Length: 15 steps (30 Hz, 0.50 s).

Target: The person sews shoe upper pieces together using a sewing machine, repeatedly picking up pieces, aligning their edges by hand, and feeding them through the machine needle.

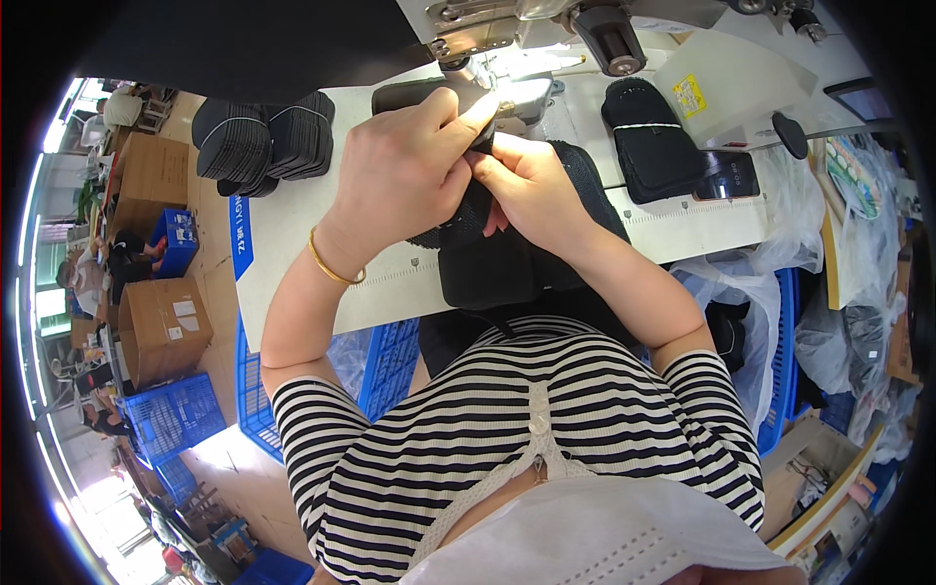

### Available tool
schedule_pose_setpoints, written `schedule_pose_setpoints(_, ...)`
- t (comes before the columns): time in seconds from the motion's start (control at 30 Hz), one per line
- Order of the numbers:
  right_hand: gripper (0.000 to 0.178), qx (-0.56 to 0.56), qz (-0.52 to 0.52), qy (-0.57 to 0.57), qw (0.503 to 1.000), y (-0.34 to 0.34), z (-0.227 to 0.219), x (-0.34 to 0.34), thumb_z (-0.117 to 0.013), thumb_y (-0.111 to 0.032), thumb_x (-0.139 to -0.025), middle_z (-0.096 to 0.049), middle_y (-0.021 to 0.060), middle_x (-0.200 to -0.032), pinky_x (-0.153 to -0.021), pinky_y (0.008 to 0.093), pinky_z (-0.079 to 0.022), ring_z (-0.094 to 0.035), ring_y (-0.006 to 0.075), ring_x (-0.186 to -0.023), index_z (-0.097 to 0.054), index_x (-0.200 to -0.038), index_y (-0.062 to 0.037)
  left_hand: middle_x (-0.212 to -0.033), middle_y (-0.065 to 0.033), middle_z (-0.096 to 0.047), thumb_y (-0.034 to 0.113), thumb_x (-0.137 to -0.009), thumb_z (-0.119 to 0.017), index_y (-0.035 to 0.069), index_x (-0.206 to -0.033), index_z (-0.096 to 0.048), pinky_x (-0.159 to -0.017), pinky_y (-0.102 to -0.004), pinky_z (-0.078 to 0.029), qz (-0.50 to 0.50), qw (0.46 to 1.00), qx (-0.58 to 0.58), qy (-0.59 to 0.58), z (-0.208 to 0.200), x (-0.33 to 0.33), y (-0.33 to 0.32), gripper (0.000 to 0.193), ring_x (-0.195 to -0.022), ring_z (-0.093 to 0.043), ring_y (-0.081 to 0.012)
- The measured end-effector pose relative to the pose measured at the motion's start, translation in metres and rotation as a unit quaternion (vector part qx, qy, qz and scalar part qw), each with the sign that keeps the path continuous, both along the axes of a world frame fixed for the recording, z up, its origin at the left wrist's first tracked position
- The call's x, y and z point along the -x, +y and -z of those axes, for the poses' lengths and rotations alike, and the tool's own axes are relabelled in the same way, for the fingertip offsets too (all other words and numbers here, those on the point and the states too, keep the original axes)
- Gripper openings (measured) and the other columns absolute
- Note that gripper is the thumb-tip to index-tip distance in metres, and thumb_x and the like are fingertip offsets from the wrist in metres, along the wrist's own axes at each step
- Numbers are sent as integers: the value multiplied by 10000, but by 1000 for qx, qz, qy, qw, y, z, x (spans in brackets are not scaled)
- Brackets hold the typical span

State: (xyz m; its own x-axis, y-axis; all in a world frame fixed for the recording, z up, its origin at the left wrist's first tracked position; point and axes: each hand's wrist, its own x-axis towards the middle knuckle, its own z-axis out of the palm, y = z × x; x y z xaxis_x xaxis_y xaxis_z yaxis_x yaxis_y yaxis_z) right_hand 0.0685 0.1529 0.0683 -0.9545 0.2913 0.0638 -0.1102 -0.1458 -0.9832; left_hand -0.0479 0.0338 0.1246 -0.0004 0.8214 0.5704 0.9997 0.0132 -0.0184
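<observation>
My left hand (400,175) is bent over the lit work area of a sewing machine (609,39), its fingers closed on black fabric piece. Close beside it, my right hand (536,185) pinches the same black fabric piece (478,210) between thumb and fingers. The fingertips of both hands nearly meet, and the pinched part is mostly hidden. More black fabric (492,273), partly mesh, lies under my hands and reaches the table's near edge. Whether it is all one piece, I cannot tell.
String-tied stacks of black pieces (263,136) sit on the white table (390,292) at left. Another tied black bundle (648,141) and a phone (726,175) lie at right. Blue crates (395,366) stand below; plastic bags (751,292) hang at right. Cardboard boxes (166,327) stand left.
</observation>
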Motion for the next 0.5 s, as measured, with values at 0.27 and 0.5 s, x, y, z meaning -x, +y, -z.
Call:
schedule_pose_setpoints(0.27, 219, -34, 31, -30, 998, -8, -7, -29, -476, -137, -1030, -586, 38, -670, -461, 245, -486, -573, 85, -506, -598, -947, 24, -873, -37, -594, 23, -680, -679, 14, -1059, -717, -602, -309, -471, -77, 995, 14, 69, 6, -55, -17, 382, -711, -575, -178)
schedule_pose_setpoints(0.5, 200, -73, 13, -13, 997, -6, -4, -32, -458, -110, -1023, -607, 58, -675, -457, 251, -462, -598, 106, -504, -586, -957, 28, -937, -51, -620, 4, -644, -671, -2, -1043, -719, -612, -310, -472, -62, 995, -47, 65, 14, -55, -14, 402, -720, -567, -187)
